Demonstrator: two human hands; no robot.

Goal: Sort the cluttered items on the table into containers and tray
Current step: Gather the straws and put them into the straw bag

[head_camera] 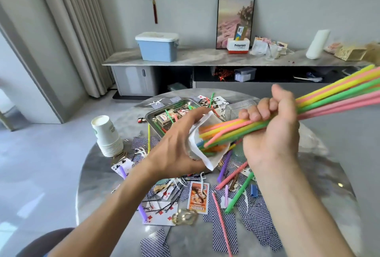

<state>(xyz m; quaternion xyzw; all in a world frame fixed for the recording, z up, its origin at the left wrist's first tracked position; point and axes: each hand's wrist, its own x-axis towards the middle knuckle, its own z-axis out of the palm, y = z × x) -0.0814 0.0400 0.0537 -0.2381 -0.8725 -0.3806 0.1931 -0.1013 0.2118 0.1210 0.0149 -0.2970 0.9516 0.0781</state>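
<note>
R hand (271, 131) gripping straws (329, 94), ends in L-held container (202, 145)

A round table (320, 176) of polished grey marble-look stone, glossy with window glare. On it, a shiny metal tray (153, 116) at the far side, matt white paper cups (108, 136) stacked at the left, and smooth plastic straws (333, 94) — pink, yellow, green — faintly translucent. Playing cards (257, 213) look slick, coated paper.

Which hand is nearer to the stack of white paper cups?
Left. The left hand is just right of the paper cups, holding a white bag. The right hand, gripping the straws, is farther right.
</note>
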